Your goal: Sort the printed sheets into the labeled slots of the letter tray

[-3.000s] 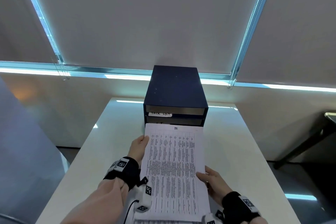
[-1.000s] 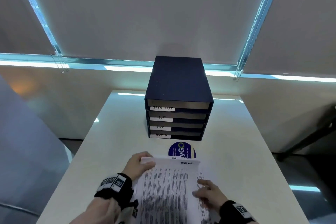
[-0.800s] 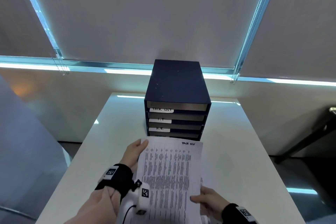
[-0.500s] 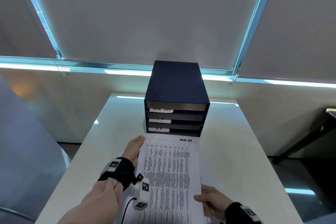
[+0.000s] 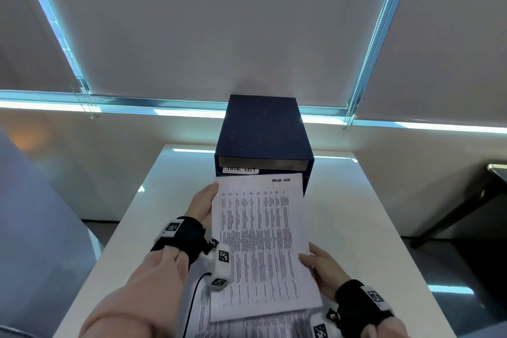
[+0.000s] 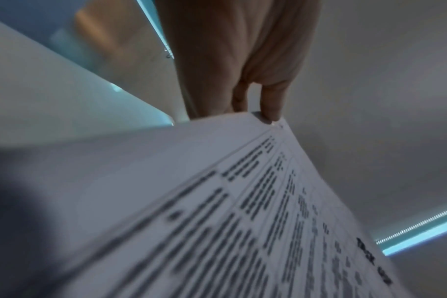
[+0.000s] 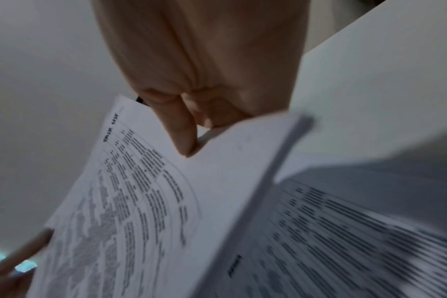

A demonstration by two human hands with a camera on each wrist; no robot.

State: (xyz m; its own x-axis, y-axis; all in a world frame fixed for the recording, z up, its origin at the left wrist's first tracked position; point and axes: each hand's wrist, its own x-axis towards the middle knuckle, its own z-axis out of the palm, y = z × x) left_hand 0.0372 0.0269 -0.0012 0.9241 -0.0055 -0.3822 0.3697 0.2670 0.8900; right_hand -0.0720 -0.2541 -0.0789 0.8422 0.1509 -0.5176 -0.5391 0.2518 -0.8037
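A dark blue letter tray (image 5: pixel 263 132) stands at the far end of the white table (image 5: pixel 356 214). Its top slot carries a label reading TASK LIST (image 5: pixel 241 169); the lower slots are hidden behind the sheet. I hold a printed sheet (image 5: pixel 260 241) marked TASK LIST, its far edge just below that label. My left hand (image 5: pixel 203 206) holds the sheet's left edge near the far corner, fingertips (image 6: pixel 269 108) at that corner. My right hand (image 5: pixel 321 263) pinches the right edge, its thumb (image 7: pixel 184 141) on top. More printed sheets (image 5: pixel 260 324) lie underneath on the table.
Closed roller blinds (image 5: pixel 219 22) hang behind the tray, with bead chains (image 5: pixel 348 118) at the sill. A dark piece of furniture (image 5: pixel 466 208) stands off the table's right side. The table's edges run close on both sides of my arms.
I picked the TASK LIST sheet off the pile and carried it forward. Its far edge now covers the lower slots and sits just under the top slot's label.
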